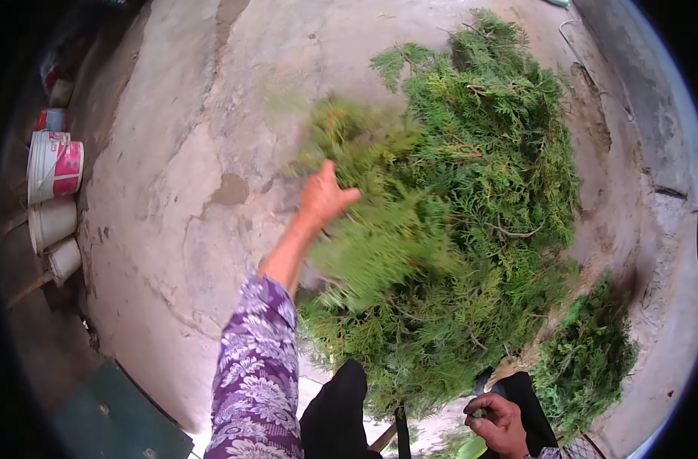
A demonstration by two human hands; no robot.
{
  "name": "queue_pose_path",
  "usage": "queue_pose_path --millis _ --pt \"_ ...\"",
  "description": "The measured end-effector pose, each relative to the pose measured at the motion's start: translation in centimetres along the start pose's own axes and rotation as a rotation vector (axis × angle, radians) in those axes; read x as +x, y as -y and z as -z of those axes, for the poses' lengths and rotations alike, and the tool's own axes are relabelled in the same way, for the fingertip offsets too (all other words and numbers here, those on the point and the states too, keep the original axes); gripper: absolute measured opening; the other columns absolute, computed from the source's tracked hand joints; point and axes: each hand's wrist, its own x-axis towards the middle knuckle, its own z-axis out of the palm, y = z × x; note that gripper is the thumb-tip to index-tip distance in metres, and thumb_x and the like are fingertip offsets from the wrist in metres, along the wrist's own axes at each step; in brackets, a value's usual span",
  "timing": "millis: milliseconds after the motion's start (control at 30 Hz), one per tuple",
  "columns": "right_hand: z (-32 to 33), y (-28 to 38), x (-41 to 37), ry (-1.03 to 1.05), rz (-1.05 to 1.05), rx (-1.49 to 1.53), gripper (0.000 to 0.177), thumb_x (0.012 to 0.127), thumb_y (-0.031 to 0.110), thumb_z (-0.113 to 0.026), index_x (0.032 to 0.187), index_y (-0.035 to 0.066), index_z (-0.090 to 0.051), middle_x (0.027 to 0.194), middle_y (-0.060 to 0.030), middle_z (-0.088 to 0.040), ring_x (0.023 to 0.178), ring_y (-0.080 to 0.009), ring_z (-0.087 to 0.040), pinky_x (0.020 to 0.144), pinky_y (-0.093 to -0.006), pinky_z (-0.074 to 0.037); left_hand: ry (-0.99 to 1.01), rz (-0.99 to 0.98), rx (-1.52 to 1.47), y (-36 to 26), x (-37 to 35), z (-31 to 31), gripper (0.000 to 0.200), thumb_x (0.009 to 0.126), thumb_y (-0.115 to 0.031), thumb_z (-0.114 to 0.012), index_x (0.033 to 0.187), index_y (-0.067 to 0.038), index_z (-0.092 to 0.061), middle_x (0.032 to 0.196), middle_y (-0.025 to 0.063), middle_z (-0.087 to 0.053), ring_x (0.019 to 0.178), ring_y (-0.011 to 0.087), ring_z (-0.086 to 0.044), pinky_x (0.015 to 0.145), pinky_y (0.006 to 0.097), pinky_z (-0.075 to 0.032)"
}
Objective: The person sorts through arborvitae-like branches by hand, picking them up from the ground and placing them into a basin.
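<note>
My left hand (326, 197), at the end of a purple flowered sleeve, reaches out over the left side of a large heap of green conifer branches (502, 153). Its thumb and forefinger are spread apart. Beside and beyond it, a feathery conifer branch (391, 241) is smeared by motion; I see no firm grip on it. Low in the view, my right hand (500, 427) is closed in front of my dark trouser leg. A small greyish-green end shows between its thumb and fingers, too small to name.
A smaller clump of conifer branches (586, 356) lies at the right by the wall. White buckets (54, 170) line the left side. A dark green panel (119, 417) stands at lower left. The concrete floor (173, 153) is cracked and stained.
</note>
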Motion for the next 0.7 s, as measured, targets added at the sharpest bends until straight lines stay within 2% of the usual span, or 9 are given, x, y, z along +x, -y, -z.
queue_pose_path --millis 167,200,233,267,333,433,500,567,700 --pt "-1.4 -0.9 -0.4 0.004 -0.026 0.003 0.029 0.076 0.022 -0.063 0.090 -0.002 -0.054 0.077 -0.0040 -0.053 0.069 -0.0088 -0.050 0.062 -0.0221 -0.041 0.033 -0.016 -0.290 -1.9 -9.7 -8.8 0.055 0.064 -0.035 -0.060 0.093 0.010 -0.050 0.074 0.0260 -0.056 0.071 0.0367 -0.057 0.066 0.0406 -0.046" --pt "-1.8 -1.0 -0.5 -0.015 -0.049 0.024 0.032 0.073 0.022 -0.065 0.088 -0.005 -0.054 0.080 -0.0080 -0.057 0.073 -0.0116 -0.057 0.067 -0.0237 -0.046 0.370 0.042 -0.198 -3.3 -11.3 -8.7 0.048 0.067 -0.038 -0.058 0.077 0.009 -0.056 0.070 0.0257 -0.056 0.067 0.0358 -0.057 0.064 0.0406 -0.047" --pt "-2.0 -1.5 -0.6 -0.005 -0.054 0.012 0.032 0.073 0.022 -0.065 0.088 -0.005 -0.054 0.080 -0.0080 -0.057 0.073 -0.0116 -0.057 0.067 -0.0237 -0.046 0.317 -0.060 -0.312 -3.0 -13.3 -12.6 0.050 0.069 -0.042 -0.057 0.062 0.007 -0.057 0.064 0.0249 -0.055 0.063 0.0354 -0.057 0.060 0.0409 -0.047" --pt "-2.0 -2.0 -0.6 0.009 -0.053 -0.018 0.032 0.073 0.022 -0.066 0.088 -0.004 -0.056 0.082 -0.0078 -0.058 0.077 -0.0124 -0.055 0.070 -0.0251 -0.044 0.275 -0.207 -0.334 -3.4 -15.5 -15.3 0.049 0.070 -0.036 -0.059 0.082 0.011 -0.055 0.059 0.0248 -0.053 0.061 0.0348 -0.057 0.061 0.0386 -0.047" --pt "-2.6 -1.8 -0.9 0.013 -0.042 -0.043 0.030 0.072 0.021 -0.065 0.089 -0.003 -0.057 0.083 -0.0072 -0.058 0.079 -0.0131 -0.054 0.072 -0.0262 -0.043 0.437 -0.097 -0.536 -6.7 -18.6 -13.3 0.052 0.072 -0.038 -0.057 0.087 0.011 -0.054 0.059 0.0258 -0.052 0.063 0.0354 -0.056 0.064 0.0400 -0.047" --pt "-3.6 -1.9 -1.4 -0.010 -0.029 -0.043 0.028 0.072 0.018 -0.065 0.089 -0.003 -0.056 0.083 -0.0070 -0.057 0.077 -0.0123 -0.054 0.070 -0.0248 -0.043 0.302 -0.211 -0.459 -6.0 -21.0 -16.6 0.050 0.073 -0.038 -0.058 0.081 0.011 -0.052 0.054 0.0235 -0.051 0.058 0.0336 -0.055 0.068 0.0413 -0.047" --pt "-3.9 -2.6 -1.8 0.013 -0.016 -0.070 0.027 0.072 0.017 -0.065 0.088 -0.003 -0.056 0.082 -0.0064 -0.057 0.076 -0.0111 -0.053 0.068 -0.0233 -0.043 0.576 -0.049 -0.295 -5.1 -19.9 -11.5 0.049 0.072 -0.038 -0.059 0.084 0.009 -0.052 0.065 0.0242 -0.055 0.061 0.0335 -0.056 0.069 0.0403 -0.046" --pt "-4.0 -3.6 -2.0 -0.005 0.018 -0.084 0.037 0.072 0.027 -0.065 0.087 -0.004 -0.054 0.081 -0.0071 -0.055 0.070 -0.0117 -0.056 0.066 -0.0229 -0.046 0.387 -0.114 -0.374 -3.2 -20.1 -6.5 0.056 0.073 -0.040 -0.057 0.106 0.005 -0.050 0.088 0.0260 -0.057 0.084 0.0360 -0.057 0.081 0.0409 -0.042" --pt "-3.7 -4.1 -2.1 -0.008 0.003 -0.053 0.027 0.072 0.018 -0.065 0.086 -0.003 -0.055 0.079 -0.0050 -0.056 0.072 -0.0090 -0.053 0.064 -0.0213 -0.042 -0.173 0.024 -0.574 2.6 -21.9 -1.9 0.059 0.070 -0.033 -0.066 0.117 -0.005 -0.046 0.108 0.0237 -0.050 0.105 0.0305 -0.047 0.096 0.0394 -0.031"
